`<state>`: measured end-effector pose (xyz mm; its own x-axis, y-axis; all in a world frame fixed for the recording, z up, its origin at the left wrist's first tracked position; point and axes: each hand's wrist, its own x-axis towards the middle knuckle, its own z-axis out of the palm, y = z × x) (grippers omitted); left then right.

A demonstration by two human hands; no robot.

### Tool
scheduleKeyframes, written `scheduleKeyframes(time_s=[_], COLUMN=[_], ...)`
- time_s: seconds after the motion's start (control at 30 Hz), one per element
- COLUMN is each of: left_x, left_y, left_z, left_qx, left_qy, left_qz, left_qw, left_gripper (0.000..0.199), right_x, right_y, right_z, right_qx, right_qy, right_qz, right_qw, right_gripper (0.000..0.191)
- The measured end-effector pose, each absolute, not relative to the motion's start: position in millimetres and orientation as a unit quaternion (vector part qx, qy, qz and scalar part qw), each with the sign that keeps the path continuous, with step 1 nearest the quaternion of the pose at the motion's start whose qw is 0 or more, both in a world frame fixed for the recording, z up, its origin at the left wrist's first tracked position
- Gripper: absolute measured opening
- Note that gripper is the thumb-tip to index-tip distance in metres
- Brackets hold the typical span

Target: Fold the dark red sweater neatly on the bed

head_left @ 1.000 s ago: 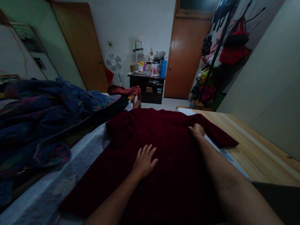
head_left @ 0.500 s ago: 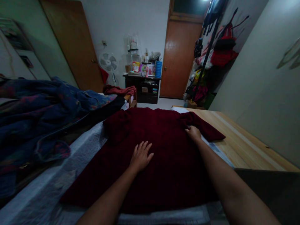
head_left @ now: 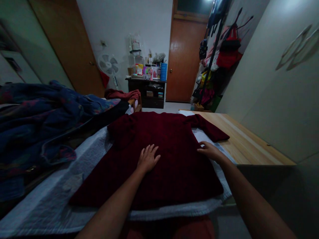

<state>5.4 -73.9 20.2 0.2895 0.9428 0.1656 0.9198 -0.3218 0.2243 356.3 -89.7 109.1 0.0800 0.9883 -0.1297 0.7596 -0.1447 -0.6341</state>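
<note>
A dark red long-sleeved garment (head_left: 171, 172) lies spread over a pale quilted cover (head_left: 93, 156). My left hand (head_left: 148, 159) rests flat on its middle, fingers apart. At the garment's right edge, just below the sleeve, is my right hand (head_left: 208, 150); its thumb and forefinger are apart and the fingertips touch the cloth edge. The right sleeve points out to the right, its cuff on a light wooden board (head_left: 249, 142). On the left, the other sleeve is bunched near the shoulder.
A heap of blue patterned clothes (head_left: 59, 109) covers the left side. Beyond stand a white fan (head_left: 109, 64), a dark cabinet (head_left: 147, 89) loaded with small items, and a brown door (head_left: 184, 59). Bags (head_left: 230, 49) hang at the back right.
My right hand has moved from the right sleeve's underside down to the side edge. The sleeve now stands apart from the body, with the pale cover showing between. My left hand stays on the cloth.
</note>
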Motion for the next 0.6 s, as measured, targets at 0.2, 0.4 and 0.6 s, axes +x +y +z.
scheduleKeyframes(time_s=[0.2, 0.4, 0.6], left_x=[3, -12, -25], left_y=[-75, -112, -164], left_z=[26, 28, 34], left_qx=[0.798, 0.821, 0.852], left_qy=[0.575, 0.534, 0.495], left_qz=[0.173, 0.178, 0.108], left_qw=[0.051, 0.097, 0.129], left_gripper=[0.047, 0.043, 0.067], right_x=[354, 359, 358], right_y=[-118, -147, -167], right_z=[111, 99, 88], right_qx=[-0.77, -0.747, -0.742], right_qy=[-0.597, -0.609, -0.648], right_qz=[0.163, 0.209, 0.135], right_qw=[0.157, 0.166, 0.105], right_gripper=[0.024, 0.049, 0.057])
